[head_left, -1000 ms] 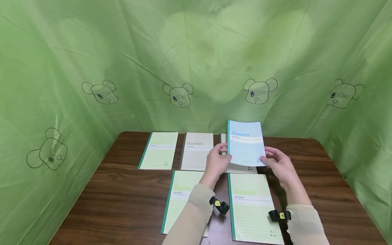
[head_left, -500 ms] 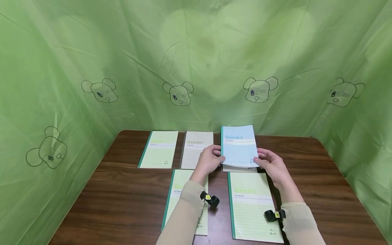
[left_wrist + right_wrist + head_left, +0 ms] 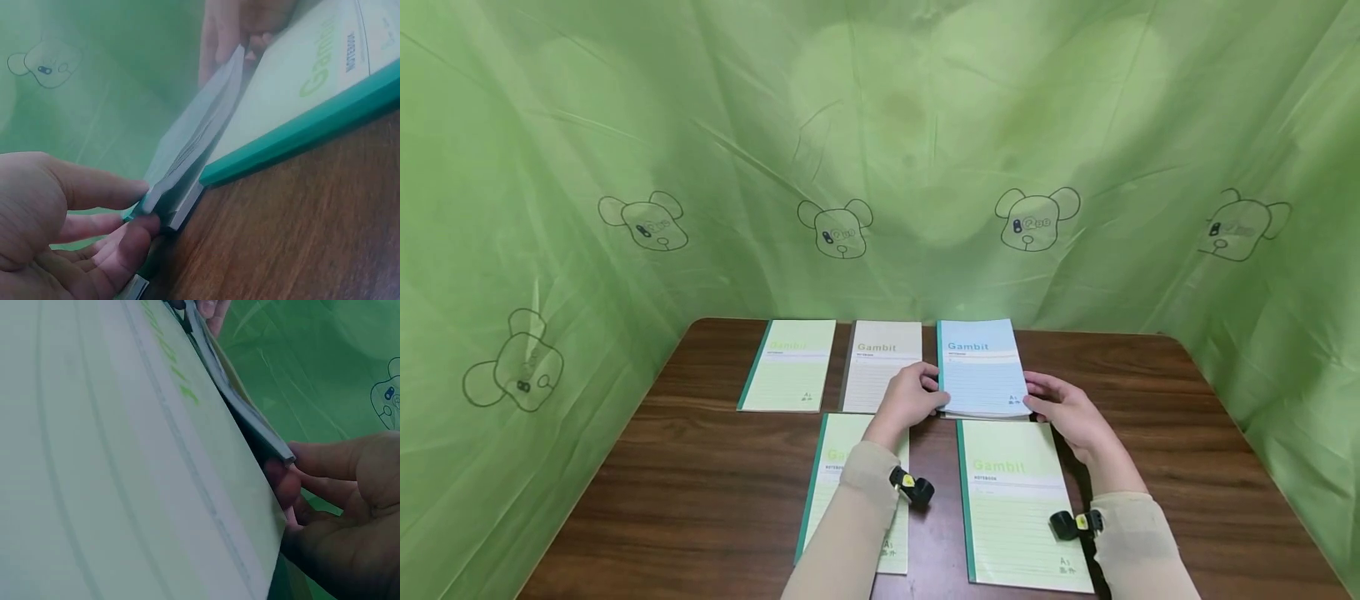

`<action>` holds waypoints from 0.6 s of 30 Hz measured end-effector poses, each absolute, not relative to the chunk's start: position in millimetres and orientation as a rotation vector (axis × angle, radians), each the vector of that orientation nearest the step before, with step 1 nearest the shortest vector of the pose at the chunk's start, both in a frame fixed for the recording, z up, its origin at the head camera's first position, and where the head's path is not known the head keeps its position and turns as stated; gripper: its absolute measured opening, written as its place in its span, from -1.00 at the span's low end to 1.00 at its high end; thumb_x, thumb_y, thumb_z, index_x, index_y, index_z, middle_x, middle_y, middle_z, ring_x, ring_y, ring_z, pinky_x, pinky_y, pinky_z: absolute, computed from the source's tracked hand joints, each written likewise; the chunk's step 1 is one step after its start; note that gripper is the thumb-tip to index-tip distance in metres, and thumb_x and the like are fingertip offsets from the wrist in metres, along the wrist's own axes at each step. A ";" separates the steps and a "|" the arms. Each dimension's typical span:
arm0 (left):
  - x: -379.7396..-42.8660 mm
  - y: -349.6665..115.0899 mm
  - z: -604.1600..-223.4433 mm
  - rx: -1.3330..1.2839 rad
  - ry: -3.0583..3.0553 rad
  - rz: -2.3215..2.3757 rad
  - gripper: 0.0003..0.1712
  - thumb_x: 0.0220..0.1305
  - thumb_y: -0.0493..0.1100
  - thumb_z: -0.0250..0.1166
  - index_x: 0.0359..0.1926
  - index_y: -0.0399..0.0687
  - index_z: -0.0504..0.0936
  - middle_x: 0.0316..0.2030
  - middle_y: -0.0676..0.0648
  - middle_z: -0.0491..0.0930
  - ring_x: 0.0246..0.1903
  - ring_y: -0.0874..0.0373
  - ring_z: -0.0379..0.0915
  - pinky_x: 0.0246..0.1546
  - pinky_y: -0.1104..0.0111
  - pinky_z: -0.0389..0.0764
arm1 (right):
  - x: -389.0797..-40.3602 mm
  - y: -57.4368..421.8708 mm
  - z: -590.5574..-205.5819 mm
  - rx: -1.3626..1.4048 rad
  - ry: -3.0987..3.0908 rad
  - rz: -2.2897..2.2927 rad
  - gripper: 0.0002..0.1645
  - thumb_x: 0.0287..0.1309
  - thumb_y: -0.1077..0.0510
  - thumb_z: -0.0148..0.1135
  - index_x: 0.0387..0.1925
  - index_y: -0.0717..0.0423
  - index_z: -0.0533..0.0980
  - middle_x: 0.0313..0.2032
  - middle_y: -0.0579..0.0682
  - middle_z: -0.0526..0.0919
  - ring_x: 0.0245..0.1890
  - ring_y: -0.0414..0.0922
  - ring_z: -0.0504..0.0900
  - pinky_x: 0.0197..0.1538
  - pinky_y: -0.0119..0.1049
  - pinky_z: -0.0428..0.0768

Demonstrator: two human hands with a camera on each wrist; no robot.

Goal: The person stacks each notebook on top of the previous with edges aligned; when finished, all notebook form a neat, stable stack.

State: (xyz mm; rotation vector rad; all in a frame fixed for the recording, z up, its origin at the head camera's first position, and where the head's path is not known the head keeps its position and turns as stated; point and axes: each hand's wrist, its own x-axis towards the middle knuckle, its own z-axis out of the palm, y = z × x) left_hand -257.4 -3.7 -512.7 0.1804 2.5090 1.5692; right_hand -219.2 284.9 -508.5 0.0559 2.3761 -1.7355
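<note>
A blue notebook (image 3: 981, 375) with a teal spine lies close over a grey-white notebook (image 3: 992, 417), of which only the bottom edge shows. At its lower left side my left hand (image 3: 912, 395) pinches the spine between thumb and fingers. My right hand (image 3: 1069, 410) holds the lower right corner. Seen from the left wrist, the blue notebook's page edge (image 3: 187, 150) slants up from the notebook beneath, a gap between them. In the right wrist view, the thumb of my right hand (image 3: 350, 481) sits on the corner, fingers under it.
Left of the blue notebook lie a grey notebook (image 3: 880, 350) and a green notebook (image 3: 790, 367). Nearer me are another green notebook (image 3: 827, 500), partly under my left sleeve, and a larger-looking green notebook (image 3: 1018, 517). A green curtain (image 3: 880, 150) hangs behind the wooden table (image 3: 685, 492).
Both hands have moved left and lowered the blue notebook, which now covers nearly all of the grey-white one. The other notebooks stayed put.
</note>
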 end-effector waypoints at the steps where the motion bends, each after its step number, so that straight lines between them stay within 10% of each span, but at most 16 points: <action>1: -257.1 -3.7 -512.4 0.187 2.512 1.556 -0.45 0.32 -0.25 0.54 0.30 -0.23 0.64 -0.18 -0.04 0.68 -0.50 0.14 0.66 -0.37 0.33 0.74 | -219.4 286.0 -509.2 0.045 2.378 -1.728 -0.28 0.61 0.18 0.25 0.64 0.25 0.29 0.45 0.33 0.44 0.20 0.02 0.56 0.06 -0.28 0.60; 18: -252.1 5.5 -507.8 0.178 2.725 1.369 -0.56 0.33 -0.24 0.54 0.21 -0.20 0.74 -0.13 -0.07 0.75 -0.20 0.13 0.64 -0.11 0.23 0.71 | -214.9 286.6 -505.8 0.019 2.462 -1.552 -0.25 0.51 0.34 0.26 0.62 0.32 0.29 0.40 0.38 0.52 0.29 0.20 0.55 0.02 -0.35 0.62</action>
